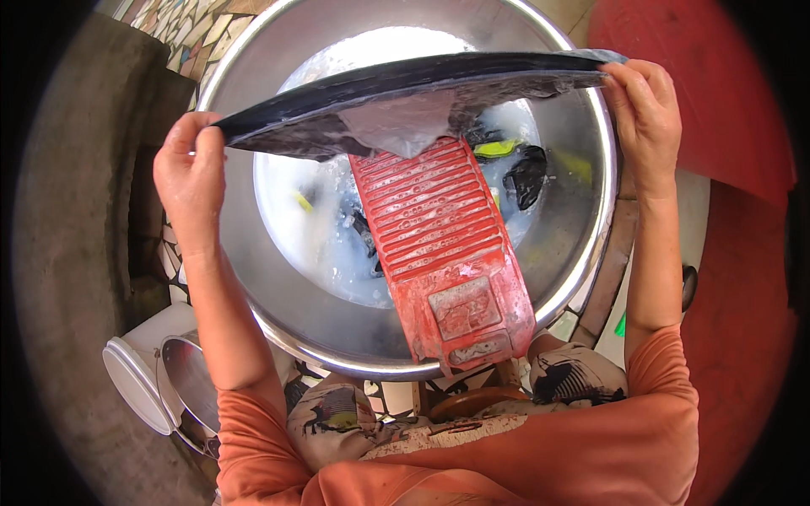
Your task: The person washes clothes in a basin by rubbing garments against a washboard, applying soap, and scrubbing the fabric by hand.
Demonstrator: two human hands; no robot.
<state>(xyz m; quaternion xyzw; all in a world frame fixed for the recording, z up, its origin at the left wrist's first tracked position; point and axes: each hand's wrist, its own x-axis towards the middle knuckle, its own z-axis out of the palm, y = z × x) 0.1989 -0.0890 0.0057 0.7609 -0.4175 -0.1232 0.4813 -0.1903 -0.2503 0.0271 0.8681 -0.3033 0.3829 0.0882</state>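
A wet, dark garment (405, 82), its waistband-like edge uppermost, is stretched between my hands above a large round metal basin (563, 234). My left hand (195, 171) pinches one end of that edge, and my right hand (645, 114) grips the other. A paler panel hangs from the cloth's middle and meets the top of a red plastic washboard (436, 209). The washboard leans on the basin's near rim, its ridges wet and foamy. Around it, cloudy soapy water (316, 253) holds dark cloth (526, 177) with yellow-green parts.
At the lower left stand a white plastic bucket (136, 386) and a metal pot (190, 373). A grey ledge (76, 253) runs along the left. Mosaic stone paving (202, 38) lies beneath the basin. A large red surface (734, 253) covers the right side. My knees are at the near rim.
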